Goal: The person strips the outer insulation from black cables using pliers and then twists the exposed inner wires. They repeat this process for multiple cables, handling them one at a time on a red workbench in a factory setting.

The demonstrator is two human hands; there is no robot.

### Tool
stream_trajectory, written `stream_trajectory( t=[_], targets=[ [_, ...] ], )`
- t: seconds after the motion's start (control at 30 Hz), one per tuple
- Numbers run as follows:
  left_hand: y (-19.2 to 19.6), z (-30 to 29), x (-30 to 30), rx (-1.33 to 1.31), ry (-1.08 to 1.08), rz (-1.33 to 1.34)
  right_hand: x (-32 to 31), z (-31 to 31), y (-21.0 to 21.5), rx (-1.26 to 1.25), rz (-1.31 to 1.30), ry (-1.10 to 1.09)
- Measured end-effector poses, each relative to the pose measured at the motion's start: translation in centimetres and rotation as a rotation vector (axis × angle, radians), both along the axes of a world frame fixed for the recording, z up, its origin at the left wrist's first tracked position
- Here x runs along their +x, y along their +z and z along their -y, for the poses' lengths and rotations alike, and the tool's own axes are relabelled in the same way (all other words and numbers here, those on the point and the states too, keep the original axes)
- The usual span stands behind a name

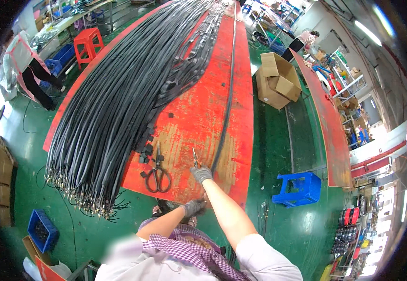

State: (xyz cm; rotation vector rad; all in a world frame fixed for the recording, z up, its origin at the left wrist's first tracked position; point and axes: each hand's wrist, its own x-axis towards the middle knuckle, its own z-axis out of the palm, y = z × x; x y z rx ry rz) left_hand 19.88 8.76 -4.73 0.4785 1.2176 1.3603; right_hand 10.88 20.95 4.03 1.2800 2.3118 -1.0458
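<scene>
My right hand (201, 174), in a grey glove, is closed around a small pointed metal tool (194, 155), its tip directed away from me over the red tabletop (185, 122). Just right of that hand, a long black cable (227, 117) runs down the table; its near end passes out of sight by my right forearm. My left hand (193, 207), also gloved, is low at the table's front edge. Its fingers are blurred, and what they hold, if anything, does not show. Left of my right hand lie black-handled scissors (158, 175), beside several small black pieces (144, 154).
A thick bundle of black cables (114, 93) covers the table's left side, metal-tipped ends hanging over the near edge. A blue stool (298, 189) and an open cardboard box (277, 82) stand to the right. Blue bin (42, 230) lower left; red stool (88, 46) farther back. Two people work beyond.
</scene>
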Motion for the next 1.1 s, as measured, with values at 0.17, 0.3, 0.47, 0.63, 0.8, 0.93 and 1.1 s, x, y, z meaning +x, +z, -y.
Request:
stream_trajectory(
  t=[0.17, 0.3, 0.47, 0.63, 0.8, 0.93, 1.1],
  targets=[
    [-3.6, 3.7, 3.0, -0.192, -0.236, -0.090, -2.6, 2.6, -0.2, 0.483, 0.098, 0.099],
    [-4.3, 6.1, 3.5, -0.149, -0.311, -0.583, -1.8, 6.1, -1.4, 0.886, -0.274, 0.562],
    [-4.1, 4.3, 3.5, -0.183, -0.385, -0.537, -2.7, 14.8, -0.8, 0.429, -0.209, 0.861],
    [-4.5, 5.6, 3.4, -0.221, -0.486, -0.571, -3.0, 16.4, -4.2, 0.530, -0.300, 0.781],
    [-4.8, 6.5, 4.1, -0.256, -0.596, -0.583, -1.0, 16.4, -3.6, 0.458, -0.336, 0.543],
    [-4.7, 6.7, 4.3, -0.277, -0.702, -0.607, -1.6, 17.2, -3.5, 0.314, -0.274, 0.437],
    [-4.1, 7.7, 4.6, -0.304, -0.859, -0.649, -3.0, 16.1, -1.5, 0.102, -0.096, 0.281]
  ],
)
